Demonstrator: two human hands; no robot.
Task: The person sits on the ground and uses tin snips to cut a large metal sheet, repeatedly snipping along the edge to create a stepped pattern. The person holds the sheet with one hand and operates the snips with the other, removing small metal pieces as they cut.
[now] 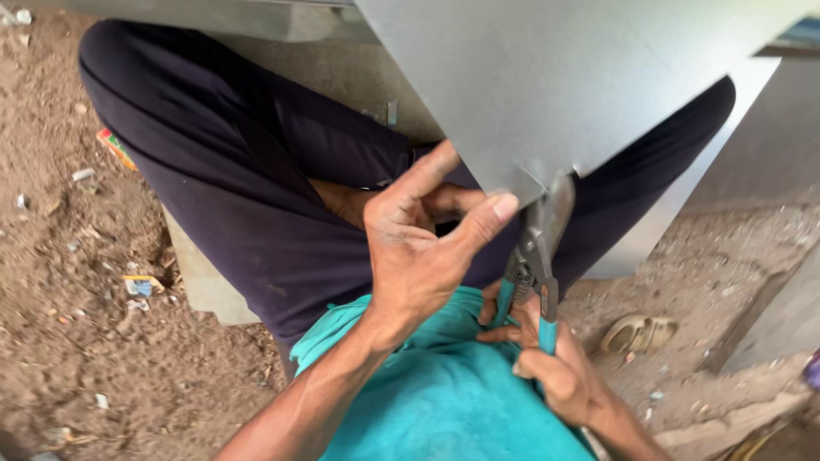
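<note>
A large grey metal sheet point(555, 77) fills the upper right and hangs over my lap. My left hand point(418, 239) pinches the sheet's lower corner between thumb and fingers. My right hand point(551, 367) grips the teal handles of a pair of tin snips point(536, 256), whose grey jaws bite into the sheet's edge just right of my left thumb. I sit with legs in dark trousers point(256, 188) spread apart, a teal shirt point(436, 393) below.
Bare dirt ground point(77, 282) with small scraps of litter lies to the left. A flat grey slab point(201, 282) sits under my leg. A worn sandal point(636, 333) rests on the gravelly ground at right, beside concrete edges.
</note>
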